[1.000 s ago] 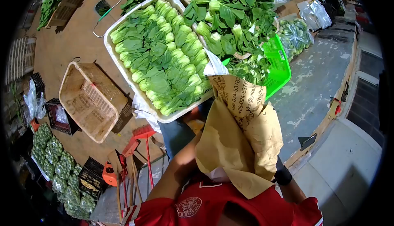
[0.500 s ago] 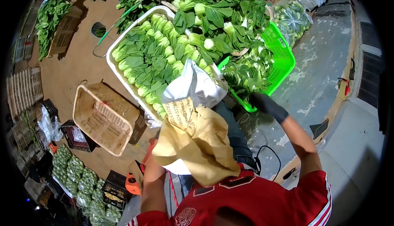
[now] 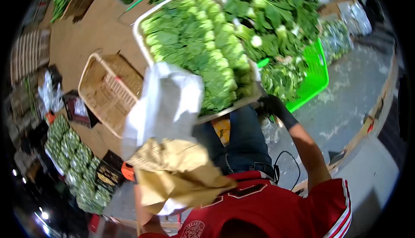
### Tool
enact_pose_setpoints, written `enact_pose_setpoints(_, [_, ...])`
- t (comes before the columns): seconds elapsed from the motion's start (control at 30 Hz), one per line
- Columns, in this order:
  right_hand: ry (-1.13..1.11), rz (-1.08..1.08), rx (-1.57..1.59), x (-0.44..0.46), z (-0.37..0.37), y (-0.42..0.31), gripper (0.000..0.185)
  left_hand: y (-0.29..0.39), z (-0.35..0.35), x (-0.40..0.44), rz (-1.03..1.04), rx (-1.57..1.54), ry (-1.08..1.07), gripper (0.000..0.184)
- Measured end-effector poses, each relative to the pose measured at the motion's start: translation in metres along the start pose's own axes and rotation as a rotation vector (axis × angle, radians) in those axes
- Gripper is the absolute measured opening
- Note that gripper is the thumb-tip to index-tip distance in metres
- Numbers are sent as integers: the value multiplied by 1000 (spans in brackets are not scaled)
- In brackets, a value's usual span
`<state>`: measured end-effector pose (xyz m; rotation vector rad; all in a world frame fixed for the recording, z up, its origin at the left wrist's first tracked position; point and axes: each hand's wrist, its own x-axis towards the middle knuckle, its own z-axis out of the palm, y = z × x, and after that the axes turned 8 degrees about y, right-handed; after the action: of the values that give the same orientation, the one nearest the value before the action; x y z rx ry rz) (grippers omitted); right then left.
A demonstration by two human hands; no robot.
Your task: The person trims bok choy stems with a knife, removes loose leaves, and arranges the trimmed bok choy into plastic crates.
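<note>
A brown paper sheet with print (image 3: 173,173) and a whitish plastic sheet (image 3: 173,93) hang over my left forearm and lap side, covering my left hand. The plastic overlaps the lower left of a white crate (image 3: 142,43) packed with rows of bok choy (image 3: 186,43). My right hand (image 3: 273,106), in a dark glove, is at the crate's lower right corner, just below the green basket (image 3: 317,73). Its fingers are too dark and blurred to make out. Loose leaves (image 3: 283,78) lie in the green basket.
A heap of bok choy (image 3: 276,13) stands beyond the green basket. On the left are a tan basket (image 3: 112,91), a dark crate (image 3: 80,110) and bagged green vegetables (image 3: 75,160). A black cable (image 3: 296,162) curls at my right side.
The paper and plastic have moved left, uncovering the crate's lower part and my legs. My right hand came away from the paper earlier and is now by the crate's corner.
</note>
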<state>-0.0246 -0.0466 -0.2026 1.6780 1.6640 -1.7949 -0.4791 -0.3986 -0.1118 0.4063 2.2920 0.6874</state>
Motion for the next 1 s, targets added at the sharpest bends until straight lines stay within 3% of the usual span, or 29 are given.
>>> enact_pose_setpoints(0.03, [33,210,20,-14,3,-15,24,-21,-46,-2,-49,9,96,44])
enact_pose_setpoints(0.17, [88,115,23,-39,34,-32,27,-98,-203,12,-153,15,385,44])
enact_pose_setpoints(0.3, [23,187,12,-52,76,-67,21,-163,-262,93,-105,-49,421,44])
enact_pose_setpoints(0.33, [77,142,40,-54,88,-71,20,-127,-235,106,-114,-92,384,50])
enact_pose_setpoints(0.37, [128,92,65,-56,98,-70,20,-180,-247,141,136,612,387,58])
enact_pose_setpoints(0.4, [223,62,63,-57,105,-64,21,-131,-234,149,-59,941,237,64])
enact_pose_setpoints(0.43, [249,41,105,-62,109,-69,22,-172,-228,176,175,904,380,63])
enact_pose_setpoints(0.47, [273,23,148,-66,112,-76,22,-177,-206,192,186,431,437,54])
enact_pose_setpoints(0.53, [311,-20,239,-72,113,-86,23,-119,-144,190,142,19,231,46])
enact_pose_setpoints(0.63, [319,-3,233,-83,107,-80,22,-40,-53,158,480,361,134,43])
enact_pose_setpoints(0.7, [318,64,301,-100,103,-81,20,-52,1,161,558,247,8,41])
enact_pose_setpoints(0.77, [302,151,335,-122,100,-71,17,-18,40,151,641,511,-15,44])
enact_pose_setpoints(0.9, [219,251,221,-138,89,-25,13,-7,131,191,972,578,148,37])
enact_pose_setpoints(1.0, [251,311,257,-143,98,-6,17,-1,186,241,979,722,155,34])
